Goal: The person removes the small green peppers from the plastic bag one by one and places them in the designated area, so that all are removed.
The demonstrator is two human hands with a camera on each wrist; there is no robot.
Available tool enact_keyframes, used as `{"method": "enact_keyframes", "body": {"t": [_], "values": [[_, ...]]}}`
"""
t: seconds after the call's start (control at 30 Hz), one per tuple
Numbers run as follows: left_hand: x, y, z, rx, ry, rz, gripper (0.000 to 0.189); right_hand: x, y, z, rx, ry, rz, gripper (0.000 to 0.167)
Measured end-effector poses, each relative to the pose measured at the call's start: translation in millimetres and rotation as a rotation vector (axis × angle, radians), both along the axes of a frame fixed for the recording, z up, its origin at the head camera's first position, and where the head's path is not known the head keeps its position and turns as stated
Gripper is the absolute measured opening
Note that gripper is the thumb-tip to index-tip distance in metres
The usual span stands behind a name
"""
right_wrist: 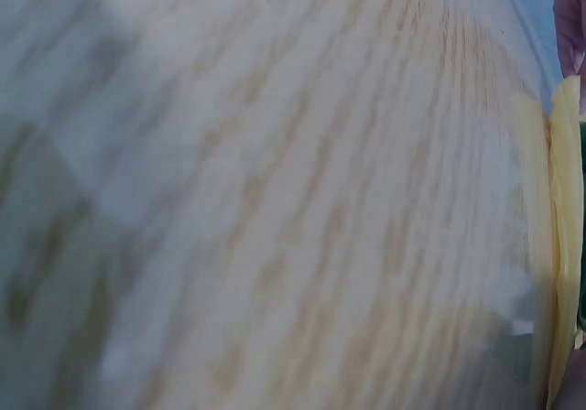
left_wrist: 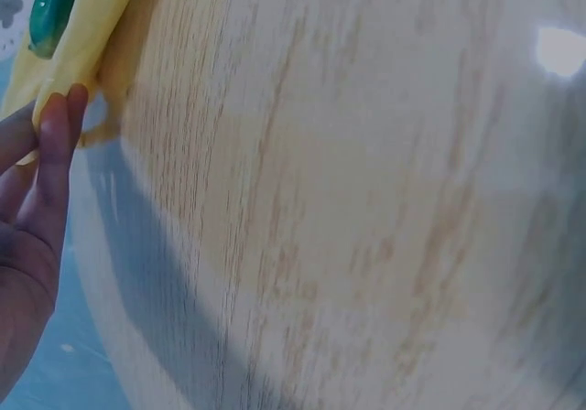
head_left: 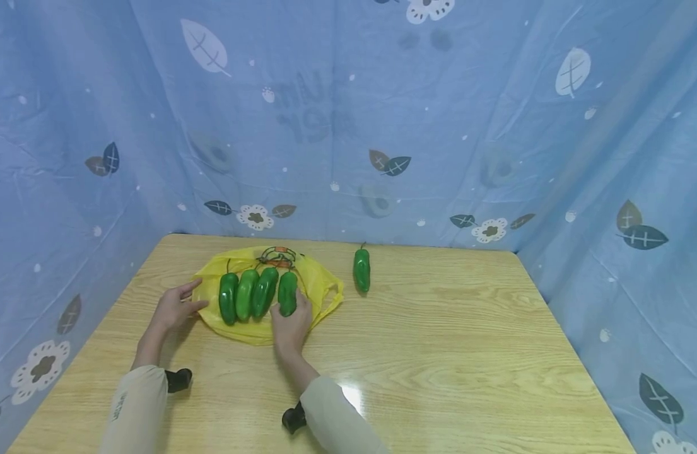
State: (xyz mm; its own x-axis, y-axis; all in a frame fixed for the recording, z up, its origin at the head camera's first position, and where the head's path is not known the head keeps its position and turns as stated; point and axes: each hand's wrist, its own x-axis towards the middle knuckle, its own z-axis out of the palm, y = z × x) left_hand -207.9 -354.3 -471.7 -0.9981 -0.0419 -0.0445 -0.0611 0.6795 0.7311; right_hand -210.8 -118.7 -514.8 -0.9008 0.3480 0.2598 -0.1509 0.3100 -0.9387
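Observation:
Near the left of the table, a yellow plastic bag (head_left: 212, 309) lies spread flat with a printed figure at its top. Three green peppers, one at the left (head_left: 228, 299), one in the middle (head_left: 246, 295) and one beside it (head_left: 265, 292), lie side by side on the bag. My right hand (head_left: 293, 325) holds another green pepper (head_left: 288, 294) at the right end of this row, thumb and fingers on either side. My left hand (head_left: 174, 308) holds the bag's left edge; in the left wrist view its fingertips (left_wrist: 55, 108) meet the yellow plastic.
One more green pepper (head_left: 362, 270) lies apart, right of the bag near the table's back edge. The wooden table (head_left: 450, 334) is enclosed at the back and sides by a blue patterned curtain (head_left: 337, 126). The bag's handle loop (head_left: 331, 296) points right.

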Motion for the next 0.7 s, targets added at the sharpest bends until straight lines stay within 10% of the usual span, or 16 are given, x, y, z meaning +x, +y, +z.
{"method": "enact_keyframes", "body": {"t": [0.27,0.7], "values": [[1.9,-1.3,-0.2,0.013,-0.019,0.006,0.065,0.7,-4.1,4.9,-0.135,-0.122,-0.061,0.045],[0.1,-1.6,0.2,-0.006,-0.005,0.0,0.064,-1.6,-4.2,1.1,-0.155,-0.028,-0.137,0.036]]}}
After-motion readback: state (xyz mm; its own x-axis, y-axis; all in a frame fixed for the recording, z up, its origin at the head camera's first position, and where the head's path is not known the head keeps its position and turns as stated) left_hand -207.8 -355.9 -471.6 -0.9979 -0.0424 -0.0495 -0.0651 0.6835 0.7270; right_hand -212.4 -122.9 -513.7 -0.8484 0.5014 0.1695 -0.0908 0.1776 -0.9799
